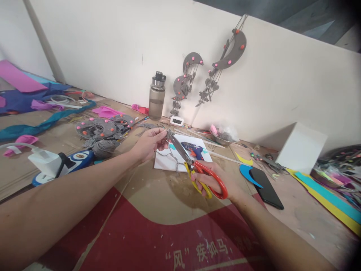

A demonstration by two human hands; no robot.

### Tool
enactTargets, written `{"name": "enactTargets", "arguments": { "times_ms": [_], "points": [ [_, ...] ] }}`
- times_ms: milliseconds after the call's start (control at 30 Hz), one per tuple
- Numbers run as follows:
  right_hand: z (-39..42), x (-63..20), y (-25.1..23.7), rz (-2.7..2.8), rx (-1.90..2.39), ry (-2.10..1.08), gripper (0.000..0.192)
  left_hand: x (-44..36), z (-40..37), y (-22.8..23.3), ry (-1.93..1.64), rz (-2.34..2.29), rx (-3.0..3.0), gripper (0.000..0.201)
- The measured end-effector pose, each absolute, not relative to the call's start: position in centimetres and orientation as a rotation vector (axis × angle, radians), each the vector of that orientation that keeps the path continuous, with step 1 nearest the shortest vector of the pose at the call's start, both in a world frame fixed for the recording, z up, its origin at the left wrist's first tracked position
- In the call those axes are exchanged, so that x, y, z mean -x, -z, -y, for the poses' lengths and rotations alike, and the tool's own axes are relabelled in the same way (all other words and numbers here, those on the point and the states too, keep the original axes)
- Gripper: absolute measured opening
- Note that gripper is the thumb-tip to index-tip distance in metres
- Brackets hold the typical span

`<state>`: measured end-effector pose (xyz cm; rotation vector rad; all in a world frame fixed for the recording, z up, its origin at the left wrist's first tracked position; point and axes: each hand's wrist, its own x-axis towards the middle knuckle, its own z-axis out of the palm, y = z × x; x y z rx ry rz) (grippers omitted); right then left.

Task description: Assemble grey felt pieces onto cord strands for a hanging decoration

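hands: left hand (148, 145); right hand (218, 184) | bare | forearms unsleeved

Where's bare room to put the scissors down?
Bare cardboard lies between the two forearms, below the white sheet. Another bare patch lies right of the phone, before the foam strips. The left side around the felt pile and the wall edge by the bottle are crowded.

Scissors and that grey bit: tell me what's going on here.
A person's right hand holds red and yellow scissors, blades at a small grey piece pinched in the left hand. A grey cord hangs from it over a white sheet, where a blue glue gun lies.
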<state>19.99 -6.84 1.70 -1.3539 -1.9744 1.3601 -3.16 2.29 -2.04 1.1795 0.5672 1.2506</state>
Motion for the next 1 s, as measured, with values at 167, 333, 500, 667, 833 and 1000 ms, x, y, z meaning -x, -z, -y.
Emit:
{"name": "enactTargets", "arguments": {
  "times_ms": [167, 333, 500, 667, 833, 1000],
  "points": [
    [6.7, -20.2, -1.1, 1.927, 1.331, -1.429, 0.018, 3.0, -2.3, 2.2, -1.228, -0.551, -1.182, 0.025],
    [6.6, -20.5, -0.5, 1.878, 1.292, -1.471, 0.022, 2.9, -2.2, 2.3, -1.215, -0.546, -1.151, 0.025],
    [6.7, -20.3, -0.6, 1.902, 1.291, -1.461, 0.023, 2.9, -2.2, 2.3, -1.213, -0.543, -1.128, 0.024],
    [6.9, -20.2, -0.5, 1.909, 1.32, -1.445, 0.021, 3.0, -2.4, 2.5, -1.205, -0.554, -1.134, 0.023],
    [6.9, -20.3, 0.0, 1.923, 1.348, -1.389, 0.018, 3.0, -2.4, 2.6, -1.199, -0.556, -1.153, 0.022],
    [7.2, -20.2, 0.0, 1.939, 1.375, -1.349, 0.016, 2.9, -2.2, 2.5, -1.202, -0.568, -1.131, 0.022]
  ]
}}
